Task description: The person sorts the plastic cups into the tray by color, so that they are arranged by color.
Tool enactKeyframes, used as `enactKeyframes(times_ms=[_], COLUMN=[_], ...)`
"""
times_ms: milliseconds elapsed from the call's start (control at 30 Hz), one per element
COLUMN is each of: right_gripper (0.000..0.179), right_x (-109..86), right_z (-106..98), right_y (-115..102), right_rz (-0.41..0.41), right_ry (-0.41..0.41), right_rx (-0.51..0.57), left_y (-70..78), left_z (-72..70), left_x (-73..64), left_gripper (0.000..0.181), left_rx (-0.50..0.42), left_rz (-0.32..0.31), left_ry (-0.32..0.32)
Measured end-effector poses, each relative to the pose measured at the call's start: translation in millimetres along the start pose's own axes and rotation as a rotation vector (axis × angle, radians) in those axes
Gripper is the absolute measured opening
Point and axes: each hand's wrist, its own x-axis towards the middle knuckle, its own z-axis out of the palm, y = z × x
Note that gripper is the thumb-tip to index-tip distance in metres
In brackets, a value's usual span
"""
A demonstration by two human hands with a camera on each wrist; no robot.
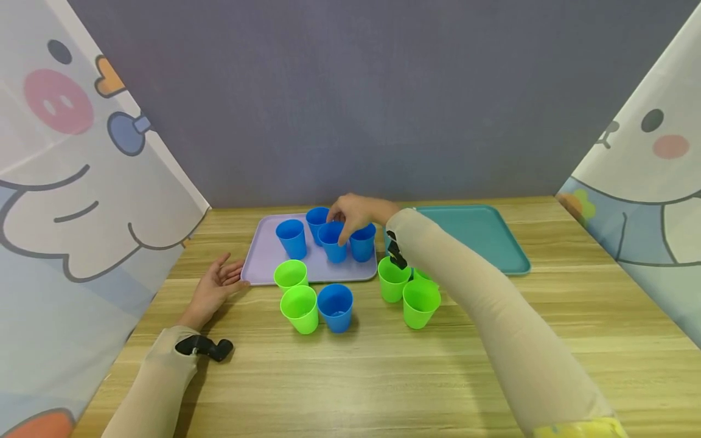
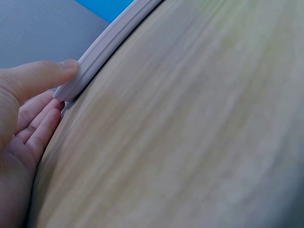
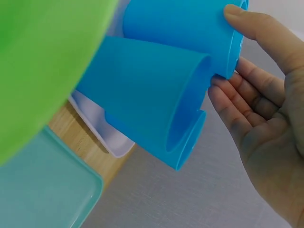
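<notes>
Several blue cups stand upright on a lavender tray. My right hand holds one blue cup near its rim. In the right wrist view, the thumb lies on the outside of that cup and the fingertips are at its rim. At the tray's near left corner is my left hand, its fingers relaxed. The left wrist view shows its thumb against the tray rim, with the other fingertips beside the corner.
A teal tray lies at the right, partly behind my right arm. Before the trays stand two green cups beside a blue cup. More green cups stand below my right forearm. A grey wall rises behind.
</notes>
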Motion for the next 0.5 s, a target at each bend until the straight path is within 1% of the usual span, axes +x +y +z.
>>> enactKeyframes(times_ms=[167, 367, 500], right_gripper=[0.062, 0.063, 0.065], right_x=[1.9, 2.2, 1.1], right_z=[2.9, 4.4, 3.6], right_y=[-0.6, 2.6, 3.5], right_rz=[0.026, 0.069, 0.073], right_ry=[-0.022, -0.023, -0.027], right_rx=[-0.022, -0.017, -0.015], left_y=[0.6, 2.4, -0.8], left_z=[1.2, 1.2, -0.1], left_x=[-0.1, 1.2, 1.1], left_gripper=[0.091, 0.091, 0.092], left_rx=[0.007, 0.003, 0.001], left_rz=[-0.002, 0.008, 0.009], left_ry=[0.002, -0.002, -0.002])
